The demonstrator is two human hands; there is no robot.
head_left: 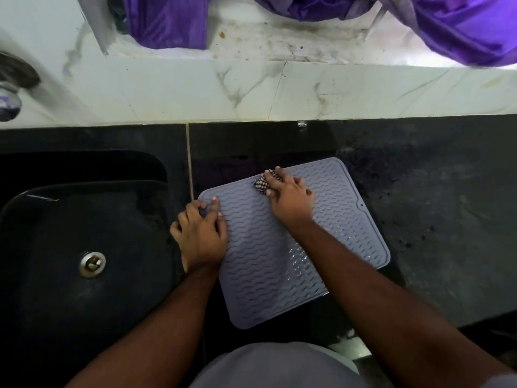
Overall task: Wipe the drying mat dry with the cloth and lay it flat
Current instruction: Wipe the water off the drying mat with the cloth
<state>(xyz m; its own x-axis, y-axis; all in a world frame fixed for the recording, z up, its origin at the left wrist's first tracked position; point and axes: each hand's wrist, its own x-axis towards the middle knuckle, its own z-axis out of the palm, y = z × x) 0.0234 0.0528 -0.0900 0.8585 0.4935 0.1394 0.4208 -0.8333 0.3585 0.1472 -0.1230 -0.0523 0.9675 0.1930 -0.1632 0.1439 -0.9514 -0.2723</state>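
One drying mat (279,247), one cloth (263,184), two hands in view. The mat is lying flat on the black speckled worktop (436,208), turned a little askew, just to the right of the sink (70,233). It is grey-lilac, rectangular with rounded corners and a raised rim, covered in rows of wavy ridges; a small hole is sitting in a notch on the edge farthest from the sink. Water is glistening on the ridges in the half away from the sink.

Your right hand (291,200) is pressing down on the mat's far part, fingers curled over the cloth, grip closed on it. The cloth is a small bunched piece, dark and light checked, mostly hidden under your fingers, touching the mat.

Your left hand (201,233) is resting on the mat's edge nearest the sink, fingers bent and pinning that corner; whether it is pinching the rim or only pressing on it, you cannot tell from here.

The sink is one black basin with one round metal drain (91,264). Beyond the mat, a white marbled ledge (251,91), stained, is carrying purple fabric (167,21). No writing readable anywhere.
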